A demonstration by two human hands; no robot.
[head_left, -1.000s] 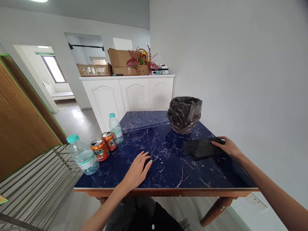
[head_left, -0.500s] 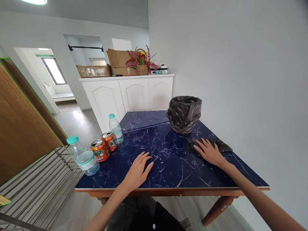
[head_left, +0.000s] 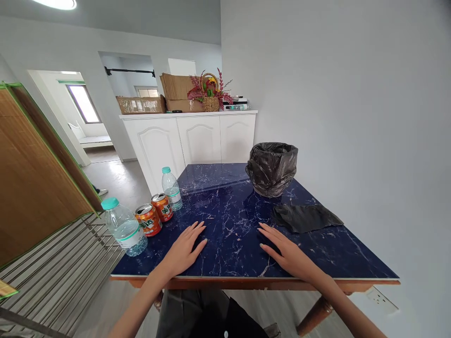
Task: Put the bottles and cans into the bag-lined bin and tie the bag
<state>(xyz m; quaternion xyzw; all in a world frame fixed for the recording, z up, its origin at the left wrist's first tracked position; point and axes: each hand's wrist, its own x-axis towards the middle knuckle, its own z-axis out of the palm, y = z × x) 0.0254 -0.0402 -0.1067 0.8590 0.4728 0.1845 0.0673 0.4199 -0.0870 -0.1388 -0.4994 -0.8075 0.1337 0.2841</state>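
Observation:
My left hand lies flat on the dark blue marbled table, fingers stretched out, holding nothing. Palm down nearer the middle, my right hand also rests open on the tabletop. A flattened black plastic bag lies just beyond my right hand, apart from it. Behind that stands a bin lined with a black bag. Along the left edge are a large water bottle with a teal cap, two opened orange soda cans and another water bottle.
A metal rack and a bamboo-coloured panel stand left of the table. White cabinets at the back carry cardboard boxes and a flower basket. A wall runs along the right.
My right hand has left the flat black bag and moved left and toward me onto the bare tabletop. My left hand has slid a little left. A foot now shows in the background at left.

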